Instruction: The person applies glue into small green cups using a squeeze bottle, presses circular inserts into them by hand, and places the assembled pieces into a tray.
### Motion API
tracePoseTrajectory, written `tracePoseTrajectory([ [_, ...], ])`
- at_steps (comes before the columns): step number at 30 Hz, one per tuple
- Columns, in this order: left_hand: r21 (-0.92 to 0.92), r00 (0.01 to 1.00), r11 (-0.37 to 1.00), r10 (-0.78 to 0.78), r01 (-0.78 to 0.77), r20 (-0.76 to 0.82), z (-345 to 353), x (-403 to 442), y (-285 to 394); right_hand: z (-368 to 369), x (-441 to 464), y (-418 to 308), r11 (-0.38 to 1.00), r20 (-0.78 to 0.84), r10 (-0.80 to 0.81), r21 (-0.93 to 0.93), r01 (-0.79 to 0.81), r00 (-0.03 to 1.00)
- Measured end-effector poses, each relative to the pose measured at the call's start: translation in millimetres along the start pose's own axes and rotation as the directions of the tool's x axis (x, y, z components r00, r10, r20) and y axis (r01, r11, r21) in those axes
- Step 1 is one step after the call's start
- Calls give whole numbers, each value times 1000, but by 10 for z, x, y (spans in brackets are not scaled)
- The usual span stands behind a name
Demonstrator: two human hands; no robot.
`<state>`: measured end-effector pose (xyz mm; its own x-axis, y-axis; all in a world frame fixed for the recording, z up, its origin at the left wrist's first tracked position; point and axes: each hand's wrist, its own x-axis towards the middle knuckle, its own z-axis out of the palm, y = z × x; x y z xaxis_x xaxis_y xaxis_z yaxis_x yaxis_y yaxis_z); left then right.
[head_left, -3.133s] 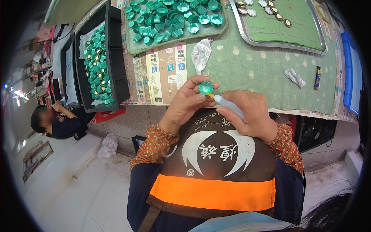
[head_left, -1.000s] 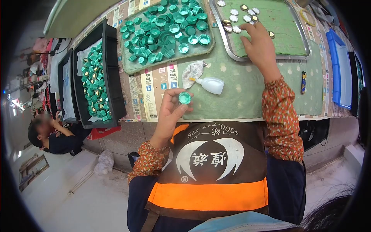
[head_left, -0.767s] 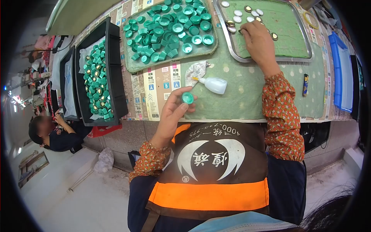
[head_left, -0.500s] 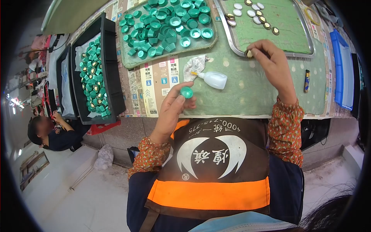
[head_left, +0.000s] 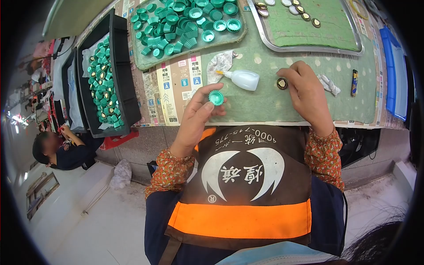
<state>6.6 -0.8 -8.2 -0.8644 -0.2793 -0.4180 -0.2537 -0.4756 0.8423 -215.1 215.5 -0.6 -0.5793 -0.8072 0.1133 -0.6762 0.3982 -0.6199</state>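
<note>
Near the table's front edge, my left hand [head_left: 197,115] pinches a green fluted cup [head_left: 216,97], its hollow side facing up. To the right, my right hand [head_left: 308,93] has its fingertips closed on a small round dark piece with a scalloped rim and a gold centre [head_left: 282,83]. Between the hands lies a white squeeze bottle [head_left: 244,80] with a yellow tip, resting by a crumpled white cloth [head_left: 219,64]. Another crumpled white scrap [head_left: 328,85] shows just right of my right hand.
A tray of green cups [head_left: 142,62] stands at the back left, and a metal-rimmed tray [head_left: 318,51] with round pieces at the back right. A black bin [head_left: 126,75] holds more green pieces. A lighter-like stick [head_left: 354,83] and blue tray [head_left: 391,75] lie right. A person [head_left: 66,148] sits far left.
My right hand has come down and toward me from the metal-rimmed tray's edge, carrying the round dark piece. My left hand still holds the green cup in nearly the same place.
</note>
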Motion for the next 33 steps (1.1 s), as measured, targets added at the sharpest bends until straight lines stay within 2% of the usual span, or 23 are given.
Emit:
tracePoseTrajectory([
  [3, -41, 1000, 999, -18, 17, -7, -1, -14, -8, -61, -18, -10, 998, 106, -64, 34, 61, 992],
  [6, -75, 998, 995, -60, 60, 4, 7, -14, 4, -23, -45, 56, 998, 109, -54, -17, 57, 993],
  [12, -86, 996, 993, -85, 86, 13, 12, -26, 5, 7, -110, 47, 994, 63, 93, -68, -89, 994],
  [18, -90, 997, 993, -80, 81, 9, 16, -35, -4, -38, -184, 34, 997, 62, 69, 33, -71, 996],
  [33, -191, 991, 972, -129, 135, 42, 28, -75, -13, 116, -214, 29, 998, 19, -66, -20, 67, 998],
])
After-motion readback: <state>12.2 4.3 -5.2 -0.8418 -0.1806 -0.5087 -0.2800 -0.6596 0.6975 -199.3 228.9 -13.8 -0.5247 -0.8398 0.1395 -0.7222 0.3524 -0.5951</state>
